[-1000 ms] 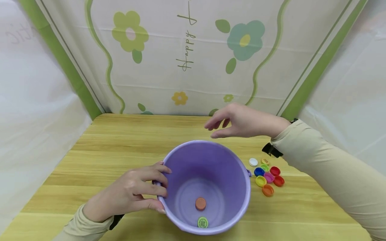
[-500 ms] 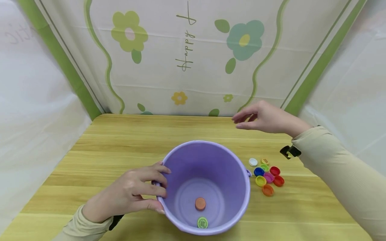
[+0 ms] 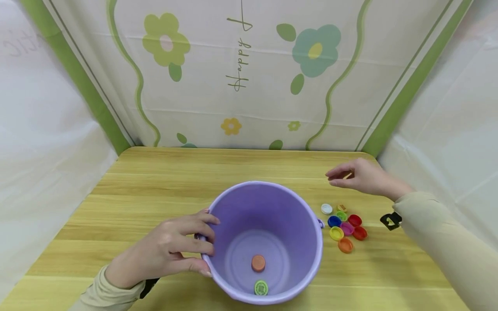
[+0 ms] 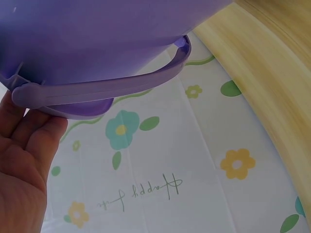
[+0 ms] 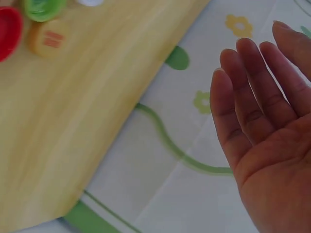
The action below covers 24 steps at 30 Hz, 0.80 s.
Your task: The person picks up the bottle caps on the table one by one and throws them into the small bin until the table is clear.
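A purple bucket (image 3: 268, 207) is tipped toward the viewer on the table. My left hand (image 3: 171, 246) grips its left rim, fingers hooked over the edge. In the left wrist view the bucket's handle (image 4: 112, 91) hangs beside that hand. Inside the bucket lie an orange cap (image 3: 258, 263) and a green cap (image 3: 261, 287). My right hand (image 3: 365, 176) hovers empty above the back right of the table, fingers relaxed. Below it lies a cluster of bottle caps, among them a white cap (image 3: 327, 209), a blue cap (image 3: 334, 221) and a yellow cap (image 3: 336, 233).
The caps sit just right of the bucket, with an orange cap (image 3: 345, 245) nearest the viewer and red caps on the right side. Behind the wooden table (image 3: 155, 172) hangs a flower-printed cloth (image 3: 264, 99). White sheets (image 3: 50, 142) enclose both sides.
My right hand has moved right, away from above the bucket, and has then come down toward the caps. The left hand and bucket have stayed in place.
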### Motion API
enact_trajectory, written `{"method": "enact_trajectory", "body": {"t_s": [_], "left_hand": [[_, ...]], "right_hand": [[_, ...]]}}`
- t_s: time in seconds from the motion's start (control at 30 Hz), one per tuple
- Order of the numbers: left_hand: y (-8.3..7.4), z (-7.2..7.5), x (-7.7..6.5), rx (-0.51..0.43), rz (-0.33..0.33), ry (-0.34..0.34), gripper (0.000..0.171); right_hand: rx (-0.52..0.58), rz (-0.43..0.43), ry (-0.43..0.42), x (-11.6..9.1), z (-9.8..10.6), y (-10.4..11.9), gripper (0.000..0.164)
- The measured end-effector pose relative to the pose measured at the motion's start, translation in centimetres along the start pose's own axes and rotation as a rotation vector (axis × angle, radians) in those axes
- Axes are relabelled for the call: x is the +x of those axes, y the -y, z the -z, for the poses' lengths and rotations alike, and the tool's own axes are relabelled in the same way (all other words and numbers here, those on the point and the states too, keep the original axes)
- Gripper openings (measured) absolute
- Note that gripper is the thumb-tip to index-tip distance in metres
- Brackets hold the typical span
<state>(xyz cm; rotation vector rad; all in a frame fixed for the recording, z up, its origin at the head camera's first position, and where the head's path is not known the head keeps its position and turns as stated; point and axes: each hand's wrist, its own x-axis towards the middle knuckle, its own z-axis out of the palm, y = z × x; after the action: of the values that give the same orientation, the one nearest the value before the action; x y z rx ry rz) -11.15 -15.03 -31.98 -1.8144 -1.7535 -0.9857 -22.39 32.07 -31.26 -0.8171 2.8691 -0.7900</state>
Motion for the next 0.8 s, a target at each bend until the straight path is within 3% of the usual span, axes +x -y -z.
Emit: {"method": "enact_trajectory", "body": {"t_s": [0.4,0.63,0.8], "left_hand": [[0.0,0.0,0.2,-0.004,-0.021,-0.007,0.022],[-0.1,0.0,0.2,-0.007,-0.025,-0.009,0.023],[-0.1,0.0,0.3,0.009,-0.025,-0.009,0.023]], "right_hand": [[0.028,-0.085,0.084,-2.1,-3.0,-4.2,0.027],[0.034,-0.118,0.137,-2.1,-4.8,-4.7,0.032],[-0.013,-0.12,0.128,-1.9,-5.9,-4.5,0.033]]}}
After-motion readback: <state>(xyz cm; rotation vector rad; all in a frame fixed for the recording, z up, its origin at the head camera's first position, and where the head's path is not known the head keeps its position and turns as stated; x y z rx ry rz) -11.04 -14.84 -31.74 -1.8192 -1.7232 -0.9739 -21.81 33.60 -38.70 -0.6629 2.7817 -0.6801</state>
